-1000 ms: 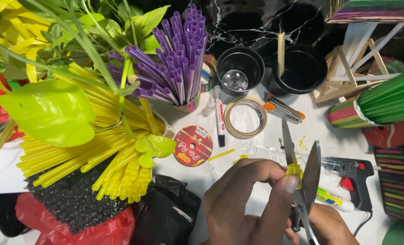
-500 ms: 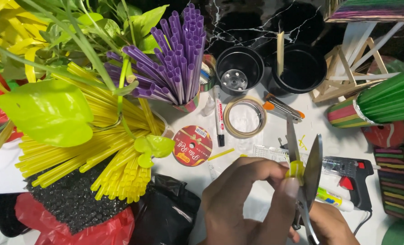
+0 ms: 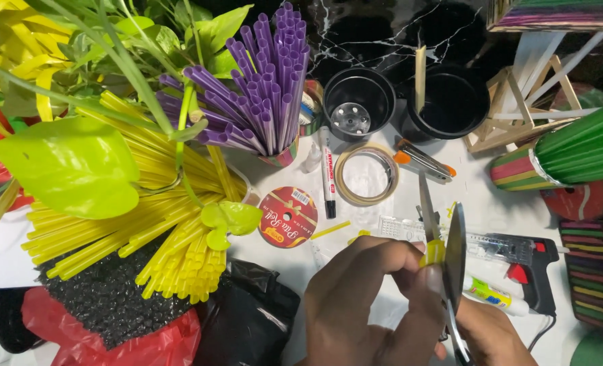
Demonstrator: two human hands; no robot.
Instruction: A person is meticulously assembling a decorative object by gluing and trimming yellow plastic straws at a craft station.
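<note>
My left hand [image 3: 376, 305] pinches a short yellow straw piece [image 3: 435, 252] between thumb and fingers at the lower middle of the head view. My right hand [image 3: 488, 335] holds scissors [image 3: 450, 264] from below, and their open blades stand upright on either side of the yellow piece. A big bundle of yellow straws [image 3: 145, 230] lies to the left. Purple straws [image 3: 260, 108] stand in a cup behind it.
On the white table lie a tape roll [image 3: 367, 173], a red round spool [image 3: 288, 217], a marker [image 3: 328, 173], a glue gun [image 3: 518, 254], a glue tube [image 3: 494, 296] and two black pots [image 3: 359, 102]. Green leaves [image 3: 71, 163] overhang the left; a wooden stick frame [image 3: 518, 108] stands at right.
The scissors and my hands have shifted slightly; the blades stay open around the yellow straw piece. Nothing else has moved.
</note>
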